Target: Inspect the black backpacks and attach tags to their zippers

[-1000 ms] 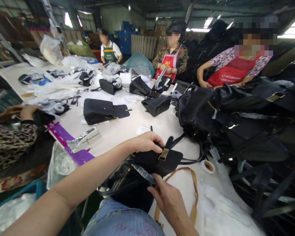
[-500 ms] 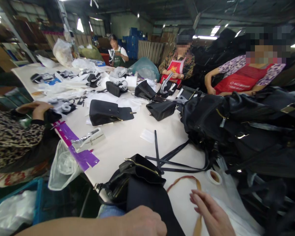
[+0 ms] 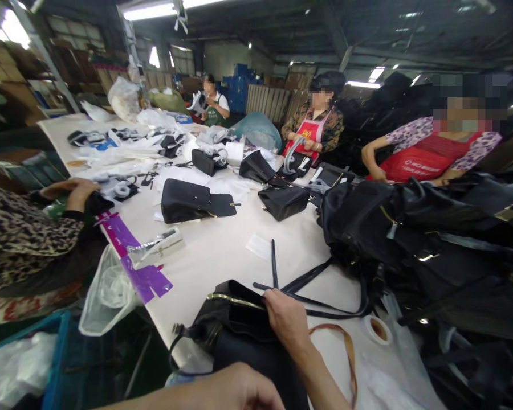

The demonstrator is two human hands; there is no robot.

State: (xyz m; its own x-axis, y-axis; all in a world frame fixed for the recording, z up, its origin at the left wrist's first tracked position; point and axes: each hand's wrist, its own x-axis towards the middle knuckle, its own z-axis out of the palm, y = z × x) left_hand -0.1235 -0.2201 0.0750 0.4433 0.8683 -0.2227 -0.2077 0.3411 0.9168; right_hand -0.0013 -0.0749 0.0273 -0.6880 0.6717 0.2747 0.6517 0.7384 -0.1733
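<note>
A black handbag (image 3: 248, 336) with a gold zipper lies at the table's near edge, its mouth partly open and its flap towards me. My right hand (image 3: 285, 316) pinches the bag's upper right rim beside the zipper. Low in the view, my left hand (image 3: 245, 388) is curled over the flap side of the bag; its fingertips are partly hidden. Thin black straps (image 3: 299, 293) lie on the table just beyond the bag. To the right of my right forearm is a loose brown-yellow strip (image 3: 347, 347).
A tape roll (image 3: 377, 330) sits near a big heap of black bags (image 3: 410, 239) on the right. Another black bag (image 3: 196, 200) lies mid-table. Purple tape (image 3: 141, 273) marks the left edge, with a plastic bag (image 3: 109, 293) hanging there. Several co-workers are around the table.
My right hand has moved left from above the table beside the brown-yellow strip and taken hold of the bag's rim. My left hand stays at the bag. The view has tilted up slightly.
</note>
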